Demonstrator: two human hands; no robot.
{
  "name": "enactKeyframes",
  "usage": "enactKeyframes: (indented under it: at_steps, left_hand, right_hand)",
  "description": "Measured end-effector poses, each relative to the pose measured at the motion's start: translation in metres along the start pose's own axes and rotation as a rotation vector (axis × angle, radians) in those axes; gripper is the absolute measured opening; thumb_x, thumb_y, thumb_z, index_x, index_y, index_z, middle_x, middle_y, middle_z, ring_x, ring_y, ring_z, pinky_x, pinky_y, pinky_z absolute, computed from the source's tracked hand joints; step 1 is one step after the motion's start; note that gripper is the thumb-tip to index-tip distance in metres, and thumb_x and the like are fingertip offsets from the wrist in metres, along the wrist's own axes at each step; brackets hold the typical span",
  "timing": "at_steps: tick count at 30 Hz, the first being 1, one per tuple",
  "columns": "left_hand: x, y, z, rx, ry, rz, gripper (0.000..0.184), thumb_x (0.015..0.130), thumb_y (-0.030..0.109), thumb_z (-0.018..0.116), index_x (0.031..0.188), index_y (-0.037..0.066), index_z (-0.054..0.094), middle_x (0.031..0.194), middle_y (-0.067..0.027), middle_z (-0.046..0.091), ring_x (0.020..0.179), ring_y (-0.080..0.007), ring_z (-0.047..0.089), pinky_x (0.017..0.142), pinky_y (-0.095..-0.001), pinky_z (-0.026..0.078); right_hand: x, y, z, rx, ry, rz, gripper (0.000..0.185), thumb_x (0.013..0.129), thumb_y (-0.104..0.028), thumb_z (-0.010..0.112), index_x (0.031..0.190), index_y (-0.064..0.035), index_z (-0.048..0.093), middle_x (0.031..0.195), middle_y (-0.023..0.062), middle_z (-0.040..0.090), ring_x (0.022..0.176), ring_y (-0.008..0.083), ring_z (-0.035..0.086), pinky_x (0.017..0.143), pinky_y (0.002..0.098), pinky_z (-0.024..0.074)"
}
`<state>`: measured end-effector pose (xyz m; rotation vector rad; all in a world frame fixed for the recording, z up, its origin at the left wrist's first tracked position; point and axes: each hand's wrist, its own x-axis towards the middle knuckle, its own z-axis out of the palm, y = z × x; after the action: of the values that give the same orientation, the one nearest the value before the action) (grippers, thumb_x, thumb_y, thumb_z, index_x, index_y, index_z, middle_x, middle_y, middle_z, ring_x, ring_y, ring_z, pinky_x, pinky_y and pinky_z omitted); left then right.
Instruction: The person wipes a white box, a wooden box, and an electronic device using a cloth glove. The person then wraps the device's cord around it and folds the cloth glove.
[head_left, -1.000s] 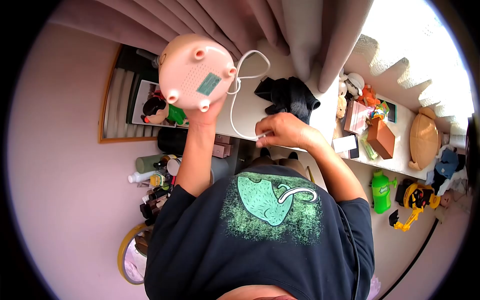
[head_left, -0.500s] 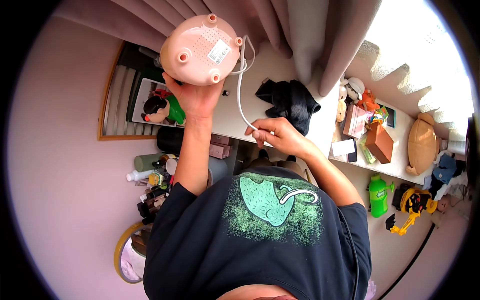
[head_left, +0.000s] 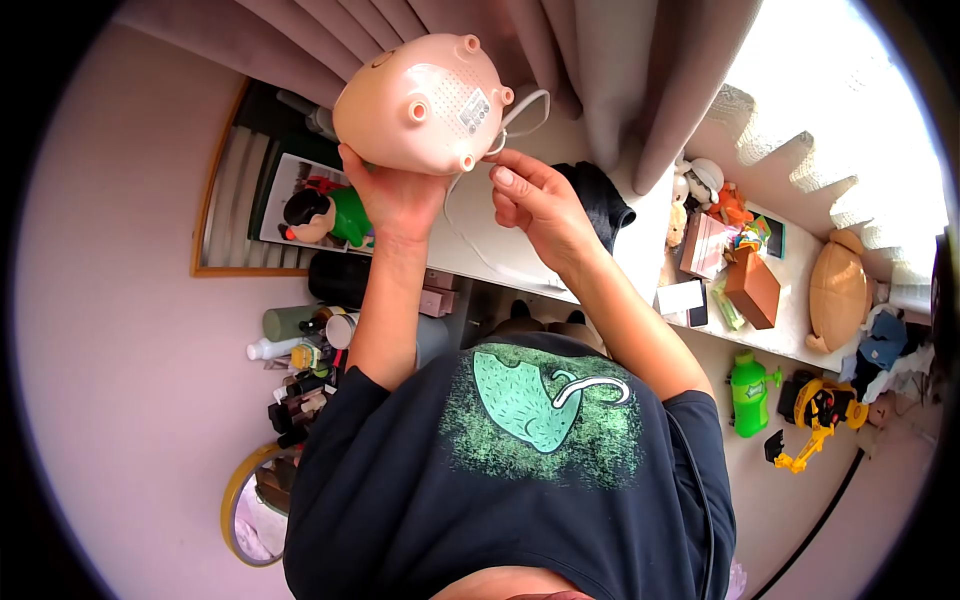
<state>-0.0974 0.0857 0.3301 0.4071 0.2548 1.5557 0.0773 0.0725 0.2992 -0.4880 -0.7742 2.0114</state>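
My left hand point(head_left: 405, 205) holds up a pink, rounded appliance point(head_left: 400, 110) from below. Its underside is tilted toward me and shows short stubby feet, rows of small vent holes and a printed label. A white cord point(head_left: 543, 120) comes off its right side in a loop, and another length hangs toward the desk edge. My right hand point(head_left: 540, 205) is closed, its fingertips pinched at the cord close beside the appliance. The exact grip is partly hidden. Behind my right hand, a black cloth item point(head_left: 598, 205) lies on the white desk point(head_left: 475, 225).
At left are a framed mirror point(head_left: 215, 240), a green-clad figurine point(head_left: 345, 218) and several bottles point(head_left: 285, 322). At right, a shelf carries plush toys, a brown box point(head_left: 752, 288) and a tan cushion point(head_left: 838, 290). Curtains point(head_left: 610, 80) hang behind; a green bottle point(head_left: 748, 392) stands below.
My right hand has moved up from lower on the cord to beside the appliance. The appliance has tilted and shifted slightly right in my left hand. The cord's hanging part has dropped slack.
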Motion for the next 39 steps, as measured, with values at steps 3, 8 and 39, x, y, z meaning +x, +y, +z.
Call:
enactKeyframes:
  at_steps: [3, 8, 39]
  left_hand:
    - [-0.006, -0.002, 0.002, 0.129, -0.012, 0.010, 0.087, 0.072, 0.055, 0.072, 0.140, 0.014, 0.036, 0.145, -0.0047, 0.036, 0.135, -0.0261, 0.033, 0.111, -0.0501, 0.029]
    - [-0.008, -0.006, 0.001, 0.108, 0.031, 0.047, 0.081, 0.074, 0.052, 0.071, 0.139, 0.015, 0.039, 0.144, -0.0041, 0.038, 0.134, -0.0260, 0.034, 0.111, -0.0493, 0.028]
    - [-0.020, -0.005, -0.035, 0.206, -0.022, 0.106, 0.088, 0.075, 0.062, 0.067, 0.141, 0.012, 0.036, 0.139, -0.0046, 0.044, 0.127, -0.0229, 0.044, 0.105, -0.0426, 0.039]
  right_hand:
    - [0.007, 0.011, 0.002, 0.142, 0.116, -0.028, 0.027, 0.089, -0.023, 0.064, 0.106, -0.0021, 0.060, 0.083, 0.0003, 0.059, 0.071, 0.0091, 0.057, 0.065, 0.0224, 0.0430]
    - [0.004, 0.010, 0.003, 0.116, 0.151, -0.123, 0.021, 0.094, -0.020, 0.055, 0.105, -0.0021, 0.058, 0.091, 0.0042, 0.062, 0.074, 0.0149, 0.061, 0.070, 0.0289, 0.0492]
    - [-0.010, -0.026, -0.011, 0.149, -0.034, 0.099, 0.013, 0.091, -0.019, 0.052, 0.098, -0.0084, 0.049, 0.098, 0.0059, 0.059, 0.104, 0.0241, 0.058, 0.088, 0.0451, 0.0484]
